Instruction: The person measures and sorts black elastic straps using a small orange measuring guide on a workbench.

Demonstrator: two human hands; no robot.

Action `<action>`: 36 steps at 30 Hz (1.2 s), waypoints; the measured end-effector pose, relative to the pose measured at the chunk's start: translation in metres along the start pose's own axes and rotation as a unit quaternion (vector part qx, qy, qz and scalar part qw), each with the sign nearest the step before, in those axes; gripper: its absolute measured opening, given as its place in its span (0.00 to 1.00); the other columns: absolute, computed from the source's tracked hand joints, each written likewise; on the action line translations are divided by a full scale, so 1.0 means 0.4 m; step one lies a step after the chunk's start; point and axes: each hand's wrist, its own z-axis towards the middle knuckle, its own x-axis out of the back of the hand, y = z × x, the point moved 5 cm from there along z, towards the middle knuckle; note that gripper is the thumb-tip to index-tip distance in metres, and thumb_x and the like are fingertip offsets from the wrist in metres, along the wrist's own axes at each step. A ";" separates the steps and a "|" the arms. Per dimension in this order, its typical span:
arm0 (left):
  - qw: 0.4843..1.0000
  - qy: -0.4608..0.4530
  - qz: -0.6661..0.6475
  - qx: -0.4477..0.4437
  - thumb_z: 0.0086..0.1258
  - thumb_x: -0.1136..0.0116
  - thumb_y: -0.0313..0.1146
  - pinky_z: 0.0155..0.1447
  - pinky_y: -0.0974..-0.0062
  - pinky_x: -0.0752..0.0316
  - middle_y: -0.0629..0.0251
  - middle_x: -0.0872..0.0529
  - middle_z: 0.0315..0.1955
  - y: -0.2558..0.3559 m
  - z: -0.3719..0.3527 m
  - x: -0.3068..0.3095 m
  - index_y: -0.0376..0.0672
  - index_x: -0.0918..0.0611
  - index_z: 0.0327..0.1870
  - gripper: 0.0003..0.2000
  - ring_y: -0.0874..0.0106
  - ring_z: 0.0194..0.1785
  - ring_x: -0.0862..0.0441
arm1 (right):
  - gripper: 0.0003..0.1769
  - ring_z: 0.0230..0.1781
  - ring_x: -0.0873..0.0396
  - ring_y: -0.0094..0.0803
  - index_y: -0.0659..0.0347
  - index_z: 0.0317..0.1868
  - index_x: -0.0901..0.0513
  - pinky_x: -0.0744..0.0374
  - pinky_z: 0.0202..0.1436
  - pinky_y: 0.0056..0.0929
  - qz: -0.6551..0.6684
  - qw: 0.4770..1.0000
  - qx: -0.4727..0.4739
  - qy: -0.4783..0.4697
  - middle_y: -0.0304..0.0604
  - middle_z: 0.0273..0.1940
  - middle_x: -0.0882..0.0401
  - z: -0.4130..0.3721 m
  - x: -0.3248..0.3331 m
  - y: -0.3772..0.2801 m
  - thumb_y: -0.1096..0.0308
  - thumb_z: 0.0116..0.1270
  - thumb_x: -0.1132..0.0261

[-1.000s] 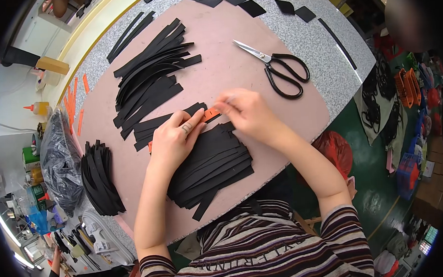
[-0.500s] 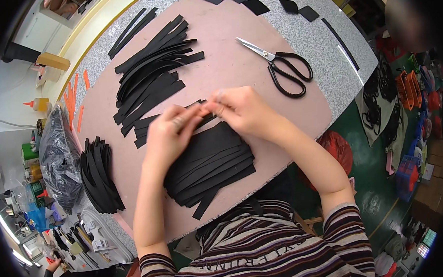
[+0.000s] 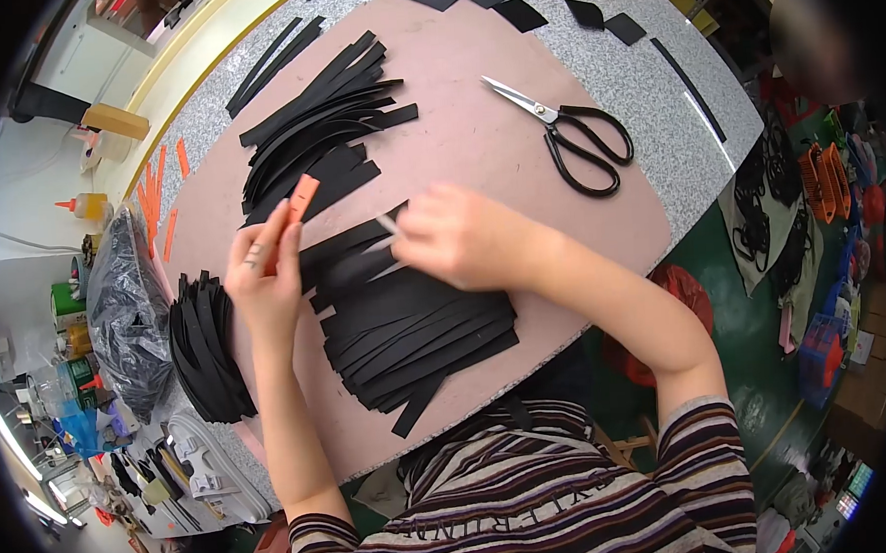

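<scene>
An orange strip (image 3: 304,196) with dark marks on it stands up from the pinched fingers of my left hand (image 3: 266,276). My right hand (image 3: 466,237), blurred by motion, is closed around a thin pale pen-like tool (image 3: 387,225) that points to the left. Beneath the tool and right hand lie loose black strips (image 3: 346,249). Closer to my body is a fanned stack of black strips (image 3: 426,327), partly overlapped by the right hand's lower edge in this view.
More black strips (image 3: 324,112) lie at the upper left, another bundle (image 3: 203,349) at the left edge. Black-handled scissors (image 3: 591,144) rest partly spread on the pink board (image 3: 513,83). Several orange strips (image 3: 149,207) and a bagged dark bundle (image 3: 127,303) sit far left.
My hands have parted: the left moved left with the orange strip now showing, the right moved slightly right and down with the pale tool visible. The whole view shifted slightly.
</scene>
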 end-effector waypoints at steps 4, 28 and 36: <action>0.997 -0.067 -0.036 -0.023 0.69 0.28 0.25 0.36 0.78 0.24 0.65 0.14 0.34 0.060 0.026 0.009 0.44 0.08 0.54 0.13 0.75 0.31 0.18 | 0.09 0.40 0.19 0.39 0.60 0.42 0.15 0.21 0.51 0.36 0.062 0.997 -0.035 -0.028 0.42 0.36 0.20 -0.063 0.031 -0.088 0.73 0.61 0.32; 0.967 -0.201 -0.017 -0.153 0.66 0.26 0.30 0.35 0.70 0.20 0.67 0.17 0.30 0.164 -0.070 -0.171 0.46 0.07 0.50 0.12 0.69 0.30 0.16 | 0.10 0.34 0.16 0.45 0.68 0.41 0.14 0.19 0.41 0.37 0.238 0.923 -0.281 0.115 0.51 0.34 0.14 -0.053 -0.007 0.063 0.67 0.76 0.35; 0.963 -0.249 -0.037 -0.099 0.70 0.29 0.32 0.36 0.65 0.19 0.64 0.17 0.34 0.167 -0.103 -0.081 0.46 0.11 0.53 0.12 0.63 0.32 0.15 | 0.09 0.33 0.13 0.49 0.67 0.40 0.16 0.18 0.39 0.46 0.289 0.869 -0.396 0.075 0.52 0.33 0.12 -0.060 0.071 0.083 0.68 0.74 0.34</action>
